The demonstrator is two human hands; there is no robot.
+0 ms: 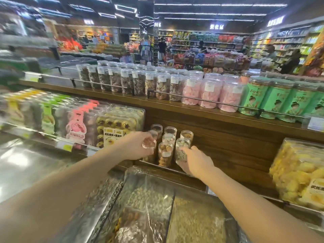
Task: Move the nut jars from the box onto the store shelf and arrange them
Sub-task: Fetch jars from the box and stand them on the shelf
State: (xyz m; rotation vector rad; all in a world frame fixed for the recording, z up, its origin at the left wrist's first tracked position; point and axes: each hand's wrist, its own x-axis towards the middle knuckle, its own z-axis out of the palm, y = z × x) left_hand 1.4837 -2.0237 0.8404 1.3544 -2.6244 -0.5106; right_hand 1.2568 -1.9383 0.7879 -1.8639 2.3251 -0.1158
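Note:
Several small clear nut jars (165,151) stand in rows on the lower wooden shelf (228,155), behind a thin metal rail. My left hand (136,146) is wrapped around the front left jar (150,142), a clear jar with reddish-brown contents. My right hand (194,162) grips the front right jar (182,149), filled with pale nuts, low at the shelf's front edge. Between the two hands stands a jar of tan round nuts. Behind them are more jars (186,135). The box is not in view.
Clear bins of loose nuts (149,204) lie right below my arms. Cookie trays (115,125) stand left of the jars, and a yellow snack pack (298,172) on the right. The upper shelf (175,104) holds tall jars and green cans (254,97). People stand far back.

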